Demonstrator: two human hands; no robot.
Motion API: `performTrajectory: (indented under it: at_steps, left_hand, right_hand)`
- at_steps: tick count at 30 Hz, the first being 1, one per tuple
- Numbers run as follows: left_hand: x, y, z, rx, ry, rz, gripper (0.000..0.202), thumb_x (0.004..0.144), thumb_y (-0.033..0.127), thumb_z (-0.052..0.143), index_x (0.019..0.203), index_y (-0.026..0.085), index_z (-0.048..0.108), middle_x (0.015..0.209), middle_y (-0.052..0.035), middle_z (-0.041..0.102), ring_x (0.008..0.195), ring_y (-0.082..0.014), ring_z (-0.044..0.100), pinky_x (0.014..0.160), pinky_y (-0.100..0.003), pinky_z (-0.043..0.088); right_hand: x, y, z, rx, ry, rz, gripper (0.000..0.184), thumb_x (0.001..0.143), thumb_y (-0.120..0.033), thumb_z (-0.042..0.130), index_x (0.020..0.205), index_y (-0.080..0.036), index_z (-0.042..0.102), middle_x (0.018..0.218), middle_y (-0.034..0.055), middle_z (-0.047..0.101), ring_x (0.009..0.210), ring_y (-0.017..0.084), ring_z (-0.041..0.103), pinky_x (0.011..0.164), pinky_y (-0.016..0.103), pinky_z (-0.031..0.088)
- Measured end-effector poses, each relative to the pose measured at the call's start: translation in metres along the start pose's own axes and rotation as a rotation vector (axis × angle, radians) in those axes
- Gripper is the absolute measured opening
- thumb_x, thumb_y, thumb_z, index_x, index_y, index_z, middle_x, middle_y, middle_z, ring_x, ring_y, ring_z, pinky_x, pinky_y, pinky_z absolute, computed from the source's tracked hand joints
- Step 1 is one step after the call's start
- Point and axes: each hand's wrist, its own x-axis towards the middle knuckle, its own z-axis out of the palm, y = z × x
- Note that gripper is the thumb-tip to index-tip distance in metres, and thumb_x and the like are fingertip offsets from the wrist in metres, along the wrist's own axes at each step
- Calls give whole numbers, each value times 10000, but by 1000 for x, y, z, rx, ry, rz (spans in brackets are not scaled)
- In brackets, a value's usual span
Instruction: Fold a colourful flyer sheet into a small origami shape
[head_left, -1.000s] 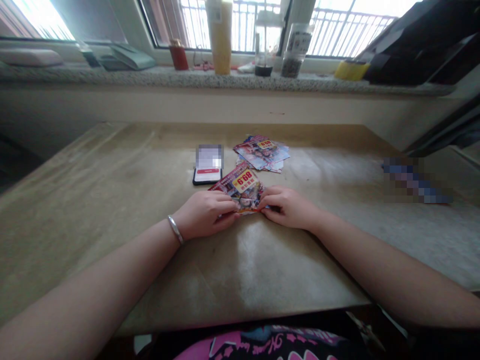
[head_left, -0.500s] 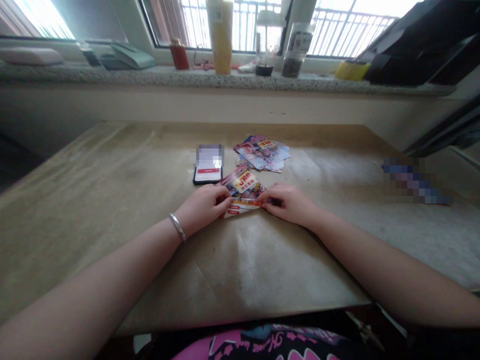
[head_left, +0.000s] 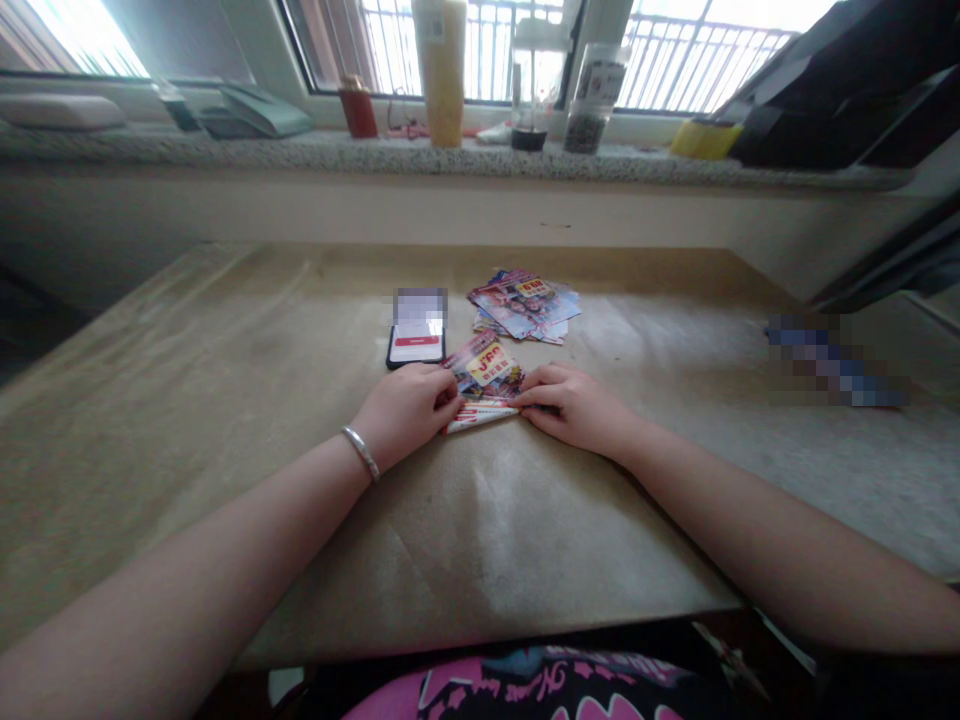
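- Your left hand [head_left: 409, 405] pinches the left end of a printed leaflet [head_left: 486, 372] between thumb and fingers.
- Your right hand [head_left: 577, 408] grips its right end with the fingertips.
- The leaflet lies about midway between the near and far edges of the table [head_left: 225, 420], its near side folded over into a pale strip.
- A phone [head_left: 418, 348] lies just beyond your left hand, towards the far edge.
- A fanned pile of leaflets [head_left: 525, 306] sits closer to that edge.
- Near the right edge is a pixelated item [head_left: 832, 362].
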Motion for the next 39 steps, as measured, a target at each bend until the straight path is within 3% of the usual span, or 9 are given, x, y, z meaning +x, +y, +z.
performTrajectory:
  at_steps: [13, 23, 28, 33, 39]
  left_hand:
    - [4, -1, 2, -36, -17, -74, 202, 855, 334, 535, 774, 172, 623, 752, -32, 627, 658, -158, 553, 568, -252, 365]
    - [4, 0, 3, -38, 1, -79, 174, 850, 325, 548, 800, 173, 618, 757, -24, 611, 656, -147, 542, 572, -242, 372]
    - [1, -4, 2, -67, 27, 8, 161, 853, 282, 538, 821, 178, 657, 823, -34, 619, 682, -140, 557, 614, -242, 421]
    - [1, -17, 1, -143, 9, 203, 190, 869, 221, 494, 863, 173, 677, 895, -57, 640, 795, -154, 597, 726, -260, 485]
    - [0, -17, -5, -70, -20, 311, 275, 921, 241, 439, 871, 161, 698, 894, -72, 657, 804, -164, 608, 743, -279, 491]
  right_hand:
    - [0, -11, -3, -260, -64, 23, 253, 913, -248, 509, 1035, -224, 729, 963, 73, 681, 862, 182, 602, 732, 298, 463]
    - [0, -12, -3, -295, -71, 28, 250, 911, -252, 511, 1026, -228, 733, 959, 72, 679, 854, 183, 588, 711, 296, 451]
    - [0, -12, -3, -278, -77, 36, 253, 914, -254, 505, 1020, -229, 734, 967, 66, 677, 864, 185, 588, 727, 301, 457]
    - [-1, -11, -2, -273, -59, 21, 244, 905, -244, 519, 1017, -230, 735, 960, 68, 677, 839, 178, 583, 716, 298, 455]
    - [0, -12, -2, -278, -56, 32, 261, 919, -277, 504, 1034, -249, 737, 953, 63, 677, 835, 176, 588, 703, 293, 455]
